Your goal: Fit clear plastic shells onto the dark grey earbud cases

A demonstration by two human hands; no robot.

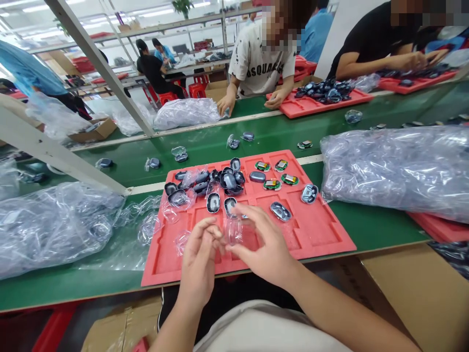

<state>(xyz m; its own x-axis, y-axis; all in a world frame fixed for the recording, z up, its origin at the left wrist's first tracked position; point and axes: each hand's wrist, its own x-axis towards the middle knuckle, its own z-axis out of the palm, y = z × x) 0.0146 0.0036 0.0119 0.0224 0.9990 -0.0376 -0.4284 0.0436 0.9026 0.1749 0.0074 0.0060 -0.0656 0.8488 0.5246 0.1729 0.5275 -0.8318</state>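
Left hand [198,259], right hand [264,249] around clear plastic [233,231]

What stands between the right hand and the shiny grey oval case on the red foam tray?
Nothing visible does. The right hand is above the red foam tray, and only bare foam lies between it and the shiny grey oval case.

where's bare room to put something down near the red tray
Bare foam shows in the lower right of the red foam tray, between the right hand and the oval cases. Green belt lies bare between the tray's right edge and the plastic bag. The tray's upper left is crowded with dark cases and clear plastic.
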